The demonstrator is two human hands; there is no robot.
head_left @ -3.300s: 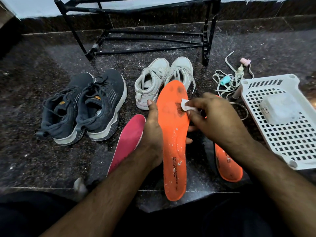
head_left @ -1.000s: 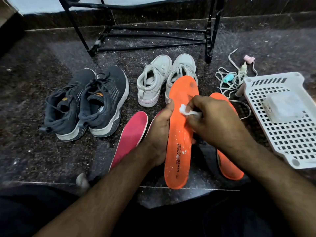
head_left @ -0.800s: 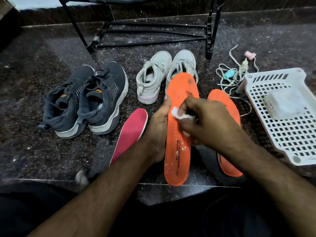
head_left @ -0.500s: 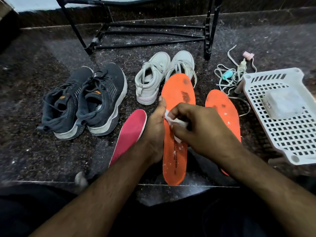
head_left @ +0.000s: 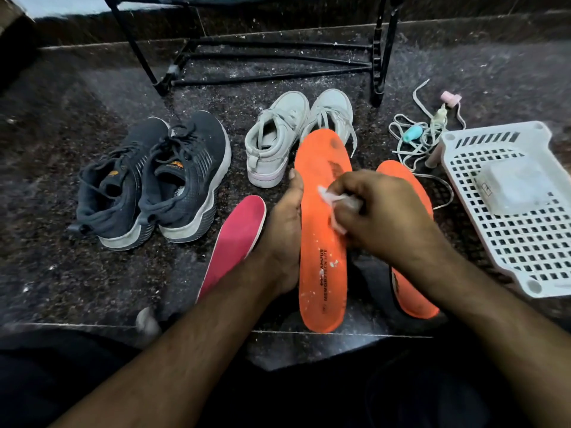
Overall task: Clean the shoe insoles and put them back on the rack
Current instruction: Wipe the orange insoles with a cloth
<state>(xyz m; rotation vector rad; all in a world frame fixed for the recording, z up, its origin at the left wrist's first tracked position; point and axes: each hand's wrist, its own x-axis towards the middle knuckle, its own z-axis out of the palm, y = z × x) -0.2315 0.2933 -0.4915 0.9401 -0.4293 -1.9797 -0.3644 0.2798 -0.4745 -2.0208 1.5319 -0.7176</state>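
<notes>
The long foam insole [head_left: 321, 242] is bright orange with black lettering and white specks; the flat insole [head_left: 236, 239] beside it is pink. The lace-up sneakers [head_left: 154, 180] are dark grey with pale soles, and the plastic grid basket [head_left: 522, 242] is white.

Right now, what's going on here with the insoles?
A person is wiping an orange insole: the left hand steadies its edge while the right hand rubs it with a white wipe. A second orange insole and a pink insole lie on the floor, none yet on the black rack. Dark stains remain near the held insole's toe.
</notes>
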